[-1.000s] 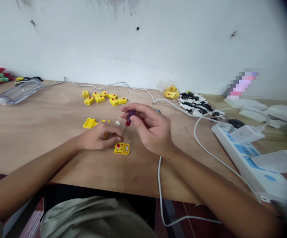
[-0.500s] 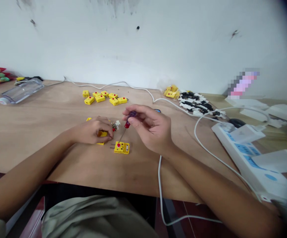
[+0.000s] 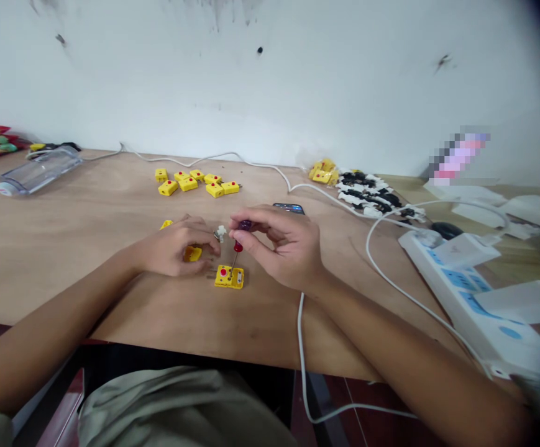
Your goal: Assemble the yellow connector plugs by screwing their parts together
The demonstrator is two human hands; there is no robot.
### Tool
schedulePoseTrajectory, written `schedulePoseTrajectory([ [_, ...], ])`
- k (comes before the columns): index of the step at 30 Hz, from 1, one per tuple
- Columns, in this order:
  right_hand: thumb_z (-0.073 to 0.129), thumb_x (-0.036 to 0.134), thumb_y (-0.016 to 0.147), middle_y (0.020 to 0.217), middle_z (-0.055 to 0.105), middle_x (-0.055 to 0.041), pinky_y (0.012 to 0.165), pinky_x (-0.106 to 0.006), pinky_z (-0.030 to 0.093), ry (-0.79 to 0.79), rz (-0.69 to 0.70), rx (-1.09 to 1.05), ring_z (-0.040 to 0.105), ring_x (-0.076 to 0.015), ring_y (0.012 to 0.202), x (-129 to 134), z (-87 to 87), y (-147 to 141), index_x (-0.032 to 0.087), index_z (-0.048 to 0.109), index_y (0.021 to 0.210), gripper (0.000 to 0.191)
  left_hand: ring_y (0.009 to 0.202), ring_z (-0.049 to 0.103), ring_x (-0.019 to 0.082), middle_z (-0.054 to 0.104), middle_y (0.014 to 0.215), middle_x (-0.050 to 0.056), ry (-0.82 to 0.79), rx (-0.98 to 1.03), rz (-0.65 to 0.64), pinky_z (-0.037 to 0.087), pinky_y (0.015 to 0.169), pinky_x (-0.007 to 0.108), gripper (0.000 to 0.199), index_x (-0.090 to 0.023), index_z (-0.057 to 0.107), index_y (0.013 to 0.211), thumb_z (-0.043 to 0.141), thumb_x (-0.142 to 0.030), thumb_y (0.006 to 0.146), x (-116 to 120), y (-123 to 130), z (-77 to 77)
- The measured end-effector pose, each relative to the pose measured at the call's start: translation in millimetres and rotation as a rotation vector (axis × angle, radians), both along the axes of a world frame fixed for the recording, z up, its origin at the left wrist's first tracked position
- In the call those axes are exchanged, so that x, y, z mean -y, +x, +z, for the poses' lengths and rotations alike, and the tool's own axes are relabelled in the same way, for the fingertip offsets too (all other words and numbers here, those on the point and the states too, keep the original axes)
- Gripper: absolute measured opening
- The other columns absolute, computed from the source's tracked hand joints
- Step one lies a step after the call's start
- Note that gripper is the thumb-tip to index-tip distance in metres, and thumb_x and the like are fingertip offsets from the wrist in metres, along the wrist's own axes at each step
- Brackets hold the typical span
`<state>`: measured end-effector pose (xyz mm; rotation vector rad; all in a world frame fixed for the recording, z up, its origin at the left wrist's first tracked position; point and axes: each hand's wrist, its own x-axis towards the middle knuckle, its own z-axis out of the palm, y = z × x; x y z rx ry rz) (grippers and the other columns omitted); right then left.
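Note:
My right hand [image 3: 283,242] grips a small screwdriver [image 3: 238,246] with a dark purple and red handle. Its shaft slants down to the open yellow connector [image 3: 236,280], which lies flat on the table and has a red round spot and metal pins at its left. To the left, my left hand [image 3: 176,247] rests over the table with fingers curved and a gap between thumb and forefinger. A yellow shell piece [image 3: 192,253] shows under its fingers, and small white parts [image 3: 222,232] lie just beyond them. The fingers partly hide other small parts.
Several yellow connectors [image 3: 188,184] stand farther back. Behind my right hand lies a phone [image 3: 289,208]. To the right are a bag of yellow pieces [image 3: 323,172], black and white parts [image 3: 372,195], and a power strip [image 3: 456,285] with white cables. A clear bottle [image 3: 41,171] lies far left.
The screwdriver's tip has shifted right on the connector and the tool stands more upright. My right hand has dropped slightly, showing more of the phone. My left hand's fingers have spread and moved slightly right.

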<state>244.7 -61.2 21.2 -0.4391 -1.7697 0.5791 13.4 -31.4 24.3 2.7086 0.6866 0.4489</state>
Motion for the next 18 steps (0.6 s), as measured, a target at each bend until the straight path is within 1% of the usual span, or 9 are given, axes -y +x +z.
schedulePoseTrajectory([
  [3, 0.067, 0.017, 0.088, 0.096, 0.075, -0.0049, 0.078, -0.031, 0.063, 0.014, 0.005, 0.008, 0.070, -0.0144, 0.083, -2, -0.6, 1, 0.021, 0.072, 0.111, 0.024, 0.100, 0.061, 0.026, 0.071, 0.101, 0.006, 0.011, -0.020, 0.022, 0.039, 0.092, 0.039, 0.026, -0.020, 0.068, 0.103, 0.071, -0.029, 0.078, 7, 7, -0.6],
  [5, 0.067, 0.019, 0.088, 0.096, 0.075, -0.0048, 0.078, -0.031, 0.062, 0.027, 0.008, 0.035, 0.070, -0.0142, 0.082, -2, 1.7, 1, 0.021, 0.073, 0.110, 0.023, 0.102, 0.061, 0.028, 0.070, 0.103, 0.006, 0.020, -0.026, 0.012, 0.039, 0.092, 0.040, 0.030, -0.020, 0.068, 0.103, 0.073, -0.030, 0.075, 11, 13, -3.8],
  [8, 0.073, 0.023, 0.086, 0.093, 0.074, -0.0039, 0.076, -0.029, 0.060, 0.081, -0.002, 0.080, 0.068, -0.0130, 0.078, -2, 7.3, 2, 0.022, 0.076, 0.104, 0.018, 0.104, 0.061, 0.028, 0.070, 0.106, 0.007, 0.057, 0.005, 0.004, 0.039, 0.096, 0.041, 0.026, -0.020, 0.069, 0.099, 0.072, -0.030, 0.075, 14, 19, -11.1],
  [11, 0.078, 0.025, 0.082, 0.086, 0.071, -0.0018, 0.073, -0.027, 0.059, 0.115, -0.012, 0.076, 0.067, -0.0116, 0.073, 0, 10.9, 2, 0.024, 0.078, 0.100, 0.018, 0.101, 0.061, 0.026, 0.069, 0.104, 0.007, 0.069, 0.053, 0.008, 0.042, 0.093, 0.038, 0.022, -0.019, 0.067, 0.096, 0.070, -0.027, 0.076, 15, 22, -17.5],
  [13, 0.075, 0.024, 0.084, 0.086, 0.073, -0.0019, 0.075, -0.027, 0.060, 0.073, 0.006, 0.096, 0.068, -0.0125, 0.076, 2, 11.5, 2, 0.025, 0.077, 0.103, 0.019, 0.098, 0.061, 0.025, 0.068, 0.100, 0.007, 0.065, 0.073, 0.006, 0.045, 0.089, 0.037, 0.019, -0.019, 0.066, 0.092, 0.070, -0.027, 0.075, 14, 22, -20.9],
  [14, 0.073, 0.024, 0.087, 0.090, 0.074, -0.0025, 0.077, -0.028, 0.060, 0.034, 0.025, 0.113, 0.070, -0.0132, 0.080, 4, 11.6, 2, 0.025, 0.076, 0.107, 0.020, 0.096, 0.061, 0.025, 0.067, 0.098, 0.007, 0.063, 0.078, 0.013, 0.046, 0.087, 0.036, 0.018, -0.019, 0.065, 0.090, 0.071, -0.028, 0.075, 14, 22, -22.5],
  [16, 0.067, 0.022, 0.091, 0.099, 0.076, -0.0041, 0.080, -0.028, 0.061, -0.048, 0.085, 0.147, 0.072, -0.0145, 0.087, 7, 12.3, 2, 0.023, 0.073, 0.114, 0.024, 0.094, 0.061, 0.024, 0.067, 0.095, 0.006, 0.047, 0.079, 0.050, 0.048, 0.086, 0.037, 0.020, -0.019, 0.065, 0.090, 0.071, -0.030, 0.075, 14, 21, -25.6],
  [18, 0.061, 0.020, 0.094, 0.104, 0.076, -0.0049, 0.082, -0.028, 0.061, -0.096, 0.158, 0.173, 0.072, -0.0148, 0.093, 9, 14.1, 2, 0.021, 0.071, 0.118, 0.026, 0.090, 0.061, 0.023, 0.066, 0.091, 0.006, 0.015, 0.074, 0.084, 0.049, 0.082, 0.035, 0.024, -0.019, 0.064, 0.094, 0.071, -0.033, 0.075, 14, 20, -27.7],
])
